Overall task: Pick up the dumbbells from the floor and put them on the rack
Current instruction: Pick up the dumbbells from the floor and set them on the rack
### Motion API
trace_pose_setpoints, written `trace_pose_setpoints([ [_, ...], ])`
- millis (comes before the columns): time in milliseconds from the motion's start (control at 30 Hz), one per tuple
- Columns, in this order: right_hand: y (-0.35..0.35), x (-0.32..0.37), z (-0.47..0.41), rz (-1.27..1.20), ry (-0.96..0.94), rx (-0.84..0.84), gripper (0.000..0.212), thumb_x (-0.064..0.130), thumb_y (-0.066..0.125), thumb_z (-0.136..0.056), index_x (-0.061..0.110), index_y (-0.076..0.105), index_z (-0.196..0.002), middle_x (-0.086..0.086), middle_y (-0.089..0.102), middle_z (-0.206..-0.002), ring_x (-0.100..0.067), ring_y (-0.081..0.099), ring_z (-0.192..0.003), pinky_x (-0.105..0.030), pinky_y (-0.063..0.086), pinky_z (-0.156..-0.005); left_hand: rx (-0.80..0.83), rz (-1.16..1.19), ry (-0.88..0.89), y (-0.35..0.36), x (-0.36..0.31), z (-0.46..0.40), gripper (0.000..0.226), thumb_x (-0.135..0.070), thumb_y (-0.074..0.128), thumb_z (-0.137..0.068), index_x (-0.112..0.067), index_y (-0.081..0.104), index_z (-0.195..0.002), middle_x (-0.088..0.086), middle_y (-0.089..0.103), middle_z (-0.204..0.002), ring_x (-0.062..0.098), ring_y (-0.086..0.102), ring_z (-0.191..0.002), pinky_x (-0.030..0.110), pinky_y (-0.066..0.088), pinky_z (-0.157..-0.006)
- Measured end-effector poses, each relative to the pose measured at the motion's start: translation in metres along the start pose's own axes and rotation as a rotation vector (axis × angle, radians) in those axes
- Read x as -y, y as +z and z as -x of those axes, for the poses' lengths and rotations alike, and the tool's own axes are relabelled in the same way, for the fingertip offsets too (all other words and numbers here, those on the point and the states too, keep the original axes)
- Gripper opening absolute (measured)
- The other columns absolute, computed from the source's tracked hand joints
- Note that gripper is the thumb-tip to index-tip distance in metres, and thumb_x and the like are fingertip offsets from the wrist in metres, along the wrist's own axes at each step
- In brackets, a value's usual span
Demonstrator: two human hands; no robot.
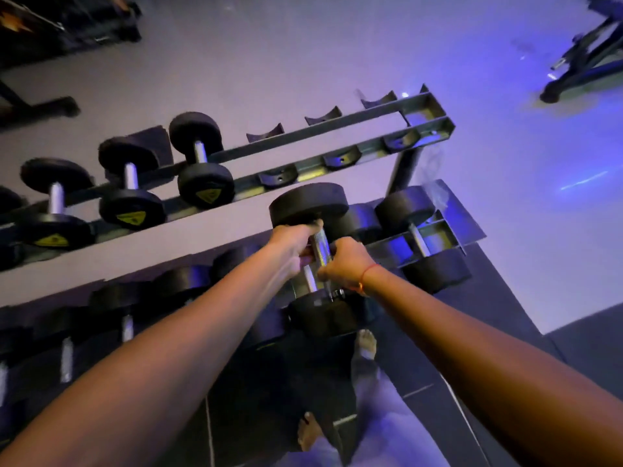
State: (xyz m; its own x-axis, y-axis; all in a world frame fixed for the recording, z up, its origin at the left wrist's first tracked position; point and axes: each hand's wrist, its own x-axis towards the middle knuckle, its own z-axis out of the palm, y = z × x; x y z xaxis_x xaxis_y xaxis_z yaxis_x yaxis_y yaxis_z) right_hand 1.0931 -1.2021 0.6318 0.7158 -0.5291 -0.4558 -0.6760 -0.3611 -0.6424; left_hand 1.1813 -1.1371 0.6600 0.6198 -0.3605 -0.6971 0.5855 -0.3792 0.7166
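Both hands lift a black round-headed dumbbell above the lower tier of the dumbbell rack, just left of a dumbbell already racked at that tier's right end. The weight could slip and drop toward the bare foot beneath it, or knock its racked neighbour. The left hand and right hand both curl tightly round the knurled chrome handle

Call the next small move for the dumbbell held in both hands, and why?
Probably ease the dumbbell down toward the lower tier. Both the left hand and right hand grip its handle there, beside a racked dumbbell; whether a free slot lies beneath it is hidden.
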Motion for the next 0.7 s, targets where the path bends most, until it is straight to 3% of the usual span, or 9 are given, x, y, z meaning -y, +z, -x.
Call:
trace_pose_setpoints([
  [167, -0.031, 0.035, -0.122, 0.029, -0.084, 0.088, 0.036, 0.023, 0.077, -0.064, 0.008, 0.067, -0.095, -0.012, 0.069, -0.093, -0.027, 0.066, -0.085, -0.033, 0.054, -0.072, -0.133, 0.027, 0.011, 0.006, -0.077, -0.089, 0.016, -0.020, 0.073, -0.086, -0.011, 0.061, -0.091, 0.008, 0.067, -0.081, 0.017, 0.061, -0.061, 0.024, 0.051, -0.046],
  [267, -0.043, 0.056, -0.176, 0.071, -0.122, 0.095, 0.034, 0.024, 0.075, -0.068, 0.007, 0.064, -0.094, -0.010, 0.064, -0.087, -0.027, 0.062, -0.081, -0.028, 0.044, -0.065, -0.193, -0.002, -0.013, 0.007, -0.113, -0.137, 0.011, -0.020, 0.069, -0.088, -0.015, 0.060, -0.086, 0.004, 0.065, -0.081, 0.013, 0.059, -0.062, 0.022, 0.045, -0.045],
  [333, -0.047, 0.072, -0.207, 0.075, -0.126, 0.117, 0.034, 0.024, 0.076, -0.066, 0.007, 0.065, -0.093, -0.009, 0.064, -0.086, -0.026, 0.062, -0.077, -0.028, 0.044, -0.062, -0.230, -0.004, -0.015, 0.003, -0.136, -0.158, 0.009, -0.019, 0.068, -0.088, -0.015, 0.062, -0.093, 0.003, 0.066, -0.086, 0.012, 0.059, -0.065, 0.024, 0.043, -0.051],
  [467, -0.045, 0.093, -0.261, 0.087, -0.114, 0.156, 0.032, 0.022, 0.075, -0.065, 0.007, 0.067, -0.093, -0.013, 0.068, -0.088, -0.026, 0.065, -0.079, -0.030, 0.051, -0.064, -0.246, -0.013, -0.050, -0.006, -0.166, -0.204, 0.027, -0.022, 0.069, -0.087, -0.010, 0.063, -0.110, 0.000, 0.065, -0.084, 0.012, 0.059, -0.068, 0.024, 0.043, -0.049],
  [600, -0.036, 0.112, -0.301, 0.076, -0.069, 0.186, 0.041, 0.023, 0.077, -0.065, 0.008, 0.065, -0.102, -0.011, 0.068, -0.094, -0.025, 0.065, -0.081, -0.033, 0.056, -0.070, -0.231, 0.011, -0.096, -0.020, -0.186, -0.241, 0.015, -0.024, 0.068, -0.089, -0.012, 0.060, -0.093, 0.000, 0.061, -0.079, 0.010, 0.056, -0.064, 0.019, 0.044, -0.039],
  [700, -0.031, 0.126, -0.329, 0.033, -0.016, 0.199, 0.047, 0.025, 0.079, -0.068, 0.008, 0.062, -0.108, -0.010, 0.065, -0.094, -0.024, 0.063, -0.082, -0.028, 0.049, -0.064, -0.210, 0.041, -0.116, -0.029, -0.202, -0.270, 0.022, -0.022, 0.069, -0.088, -0.009, 0.061, -0.104, 0.003, 0.063, -0.086, 0.014, 0.060, -0.070, 0.024, 0.049, -0.047],
])
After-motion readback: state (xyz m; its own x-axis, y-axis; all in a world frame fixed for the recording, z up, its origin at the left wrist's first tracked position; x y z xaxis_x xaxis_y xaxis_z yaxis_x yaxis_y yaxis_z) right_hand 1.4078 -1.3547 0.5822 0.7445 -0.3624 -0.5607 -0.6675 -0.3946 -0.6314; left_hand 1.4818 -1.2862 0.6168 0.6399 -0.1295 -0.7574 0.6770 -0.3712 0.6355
